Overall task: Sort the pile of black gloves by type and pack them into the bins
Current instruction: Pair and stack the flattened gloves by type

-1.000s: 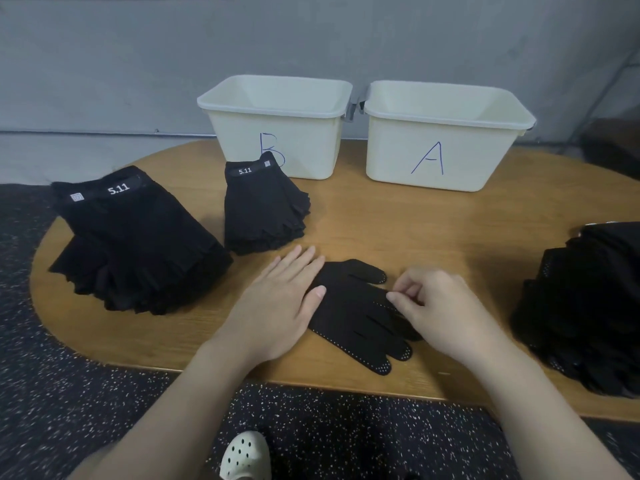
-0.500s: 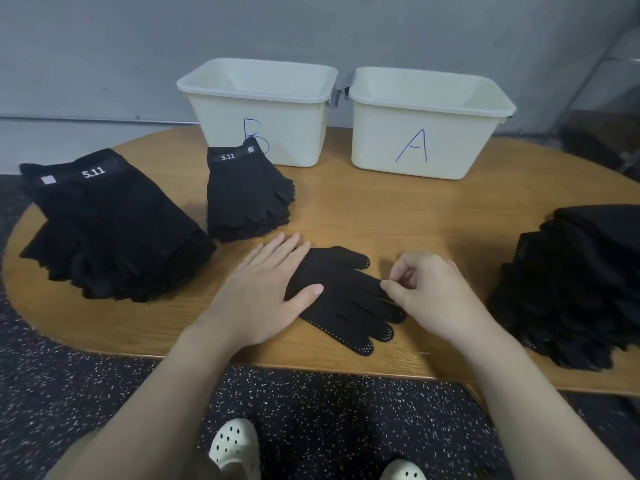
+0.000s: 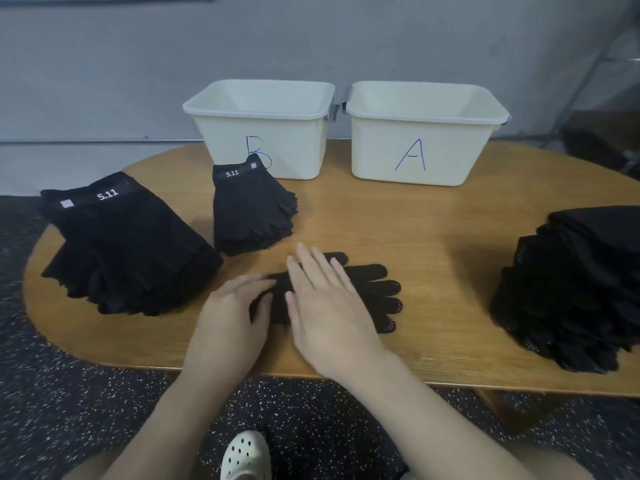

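My right hand [image 3: 325,299] lies flat on the dotted glove [image 3: 374,296], fingers straight and spread a little, palm pressing the fabric onto the bench [image 3: 433,237]. My left hand [image 3: 235,313] rests just beside it on the glove's cuff end, fingers relaxed and loosely extended, the thumb on the black cloth — neither hand grips anything. The glove lies near the front middle of the bench with its fingers pointing to my right, and small pale dots show on the fingertips past my right hand.

To my left sits a big stack of fingerless gloves [image 3: 128,251] with a "5.11" band on top, spilling toward the bench's left edge. A smaller stack of fingerless gloves [image 3: 251,209] with the same band sits behind my left hand, just in front of the bin marked B [image 3: 263,133]. The bin marked A [image 3: 422,136] stands beside it to the right; the two cream bins are close together at the back of the bench, against a grey wall. No gloves show in what I can see of either bin.

At the far right of the bench a tall pile of black gloves [image 3: 575,289] slumps toward the front edge — well apart from my hands. Below the bench edge I see a speckled dark floor and the toe of a pale clog [image 3: 246,457].
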{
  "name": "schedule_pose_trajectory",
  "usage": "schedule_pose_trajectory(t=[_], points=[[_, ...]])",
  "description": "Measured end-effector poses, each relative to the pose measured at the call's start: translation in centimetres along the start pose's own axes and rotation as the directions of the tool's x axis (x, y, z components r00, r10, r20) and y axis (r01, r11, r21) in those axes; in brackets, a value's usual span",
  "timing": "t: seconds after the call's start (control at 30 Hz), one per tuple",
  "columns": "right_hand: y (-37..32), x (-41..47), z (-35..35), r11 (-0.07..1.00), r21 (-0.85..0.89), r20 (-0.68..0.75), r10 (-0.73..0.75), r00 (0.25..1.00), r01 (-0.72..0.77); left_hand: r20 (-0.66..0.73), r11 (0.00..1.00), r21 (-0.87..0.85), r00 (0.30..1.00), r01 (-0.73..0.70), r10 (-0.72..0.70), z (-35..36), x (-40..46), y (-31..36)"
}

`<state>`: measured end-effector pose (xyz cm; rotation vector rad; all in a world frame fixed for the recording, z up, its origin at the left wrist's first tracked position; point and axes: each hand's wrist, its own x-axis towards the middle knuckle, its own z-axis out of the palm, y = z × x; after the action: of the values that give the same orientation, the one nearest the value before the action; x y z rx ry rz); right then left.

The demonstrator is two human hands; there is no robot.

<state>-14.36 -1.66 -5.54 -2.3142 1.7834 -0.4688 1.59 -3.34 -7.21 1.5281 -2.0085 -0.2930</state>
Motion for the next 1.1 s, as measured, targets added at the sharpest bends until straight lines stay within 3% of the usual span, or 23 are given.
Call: schedule_pose_trajectory(t=[0.17,0.3,0.57,0.83,0.9,0.97,1.03,1.1], points=[[-1.1,2.3,1.7,0.997,-0.081,0.147,-0.001,0.989,0.013,0.018,1.0,0.012,1.0,0.014,-0.014,-0.3,-0.5,0.2],[0.0,1.5,1.5,0.992,-0.084,0.181,0.107,0.978,-0.093,0.02,0.996,0.021,0.996,0.088,-0.088,-0.3,-0.5,0.6],[5.9,-1.2,-0.8,0.941,-0.18,0.118,0.309,0.944,-0.286,0.022,0.994,0.054,0.995,0.1,-0.101,-0.8,-0.1,1.1],[6.7,-1.7,-1.2,0.955,-0.175,0.108,0.259,0.96,-0.238,0.049,0.996,0.048,0.996,0.07,-0.073,-1.3,0.2,0.9],[6.8,-1.5,-1.6,0.95,-0.173,0.068,0.275,0.959,-0.26,0.108,0.993,0.012,0.988,0.114,-0.115,-1.5,0.6,0.9],[6.7,-1.2,-1.8,0.94,-0.178,-0.069,0.283,0.957,-0.291,0.189,0.979,0.014,0.961,0.203,-0.202,-1.7,1.1,0.9],[5.5,-1.2,-2.1,0.949,-0.182,-0.24,0.21,0.948,-0.256,0.255,0.963,0.056,0.929,0.263,-0.268,-1.8,1.5,1.0],[3.8,-1.7,-1.9,0.981,-0.136,-0.289,0.096,0.952,-0.141,0.276,0.954,0.072,0.913,0.292,-0.3,-1.8,1.8,1.3]])
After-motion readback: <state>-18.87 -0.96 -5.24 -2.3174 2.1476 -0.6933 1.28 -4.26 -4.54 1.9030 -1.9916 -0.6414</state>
